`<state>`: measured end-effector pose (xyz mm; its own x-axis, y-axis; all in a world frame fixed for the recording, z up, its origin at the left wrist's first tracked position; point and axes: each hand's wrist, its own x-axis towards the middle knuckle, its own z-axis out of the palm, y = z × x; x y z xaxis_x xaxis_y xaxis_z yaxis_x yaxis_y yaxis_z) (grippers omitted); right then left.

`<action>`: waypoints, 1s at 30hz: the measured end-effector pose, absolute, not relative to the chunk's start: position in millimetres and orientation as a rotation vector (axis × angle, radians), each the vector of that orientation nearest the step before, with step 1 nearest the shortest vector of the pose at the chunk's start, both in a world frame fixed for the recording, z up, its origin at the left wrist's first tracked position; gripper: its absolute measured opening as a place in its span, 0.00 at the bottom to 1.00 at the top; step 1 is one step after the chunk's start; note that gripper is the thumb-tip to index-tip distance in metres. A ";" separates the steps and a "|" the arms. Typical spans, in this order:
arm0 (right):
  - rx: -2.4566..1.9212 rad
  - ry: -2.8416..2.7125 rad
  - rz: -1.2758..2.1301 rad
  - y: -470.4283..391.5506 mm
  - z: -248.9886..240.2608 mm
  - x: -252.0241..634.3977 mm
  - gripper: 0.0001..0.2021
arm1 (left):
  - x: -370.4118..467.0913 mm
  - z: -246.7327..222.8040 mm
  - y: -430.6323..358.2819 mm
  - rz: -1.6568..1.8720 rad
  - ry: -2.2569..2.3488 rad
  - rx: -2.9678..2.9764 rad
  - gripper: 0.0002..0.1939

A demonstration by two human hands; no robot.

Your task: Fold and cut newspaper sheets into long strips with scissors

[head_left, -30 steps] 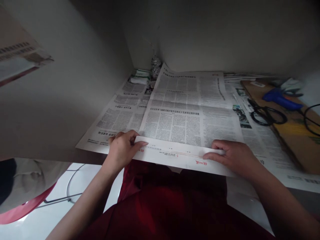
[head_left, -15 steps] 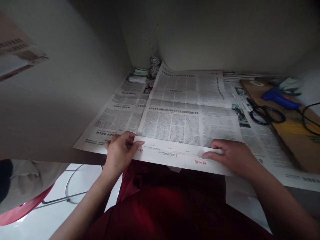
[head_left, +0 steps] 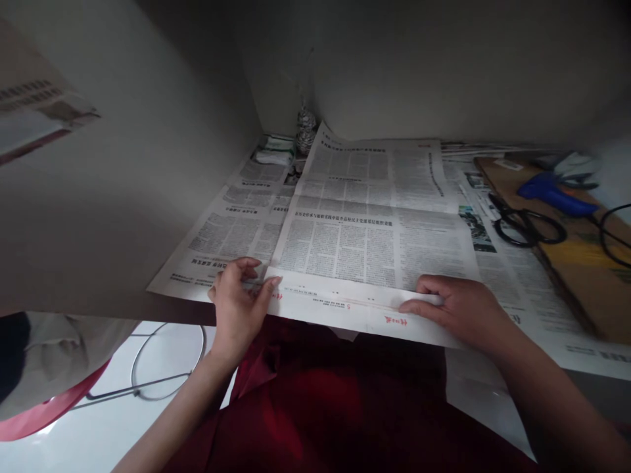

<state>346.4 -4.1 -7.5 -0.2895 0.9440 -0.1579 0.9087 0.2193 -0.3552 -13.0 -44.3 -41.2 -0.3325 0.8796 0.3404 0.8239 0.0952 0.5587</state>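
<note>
A newspaper sheet [head_left: 345,230] lies on the paper-covered table, with its near edge folded up into a narrow white strip [head_left: 340,292]. At the left end of the strip is my left hand [head_left: 240,302], its thumb and index finger apart, the thumb tip near the fold. My right hand [head_left: 458,305] pinches the strip's right end between thumb and bent fingers. More newspaper [head_left: 221,223] lies flat under the sheet.
Black-handled scissors [head_left: 530,226] and a blue tool [head_left: 557,195] lie at the right, by a brown board [head_left: 566,249]. A patterned vase [head_left: 305,131] and small packets [head_left: 276,151] stand at the back. Walls rise left and behind.
My left hand has loosened from the strip's left end, moving slightly, with its thumb and index finger now spread. My right hand keeps its pinch in nearly the same place.
</note>
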 end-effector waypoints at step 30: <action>-1.808 -2.343 0.610 -4.8 -9.5 346.9 0.22 | -6.1 -45.3 -54.8 0.874 2.460 2.124 0.12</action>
